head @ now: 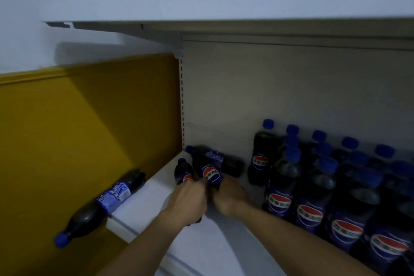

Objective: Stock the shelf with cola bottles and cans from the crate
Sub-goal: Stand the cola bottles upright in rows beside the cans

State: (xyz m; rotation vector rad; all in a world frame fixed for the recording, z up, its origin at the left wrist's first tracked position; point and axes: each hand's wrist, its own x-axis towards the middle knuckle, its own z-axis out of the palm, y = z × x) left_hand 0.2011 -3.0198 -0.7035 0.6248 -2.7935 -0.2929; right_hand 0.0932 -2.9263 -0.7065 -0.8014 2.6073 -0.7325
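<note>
On the white shelf board (143,213), my left hand (188,201) grips a small dark cola bottle (183,171) with a blue cap pointing away. Right beside it, my right hand (230,197) holds a second cola bottle (210,173) by its blue label. A third bottle (226,161) lies on its side just behind them, against the back panel. Several upright cola bottles (280,188) with blue caps stand in rows on the right. Another bottle (105,201) hangs tilted, cap down, off the shelf's left end. No crate or cans are in view.
A white upper shelf (224,6) overhangs the working space. A yellow wall (78,130) borders the left side of the shelving, past the slotted upright (182,101). Bare shelf surface lies between my hands and the front edge.
</note>
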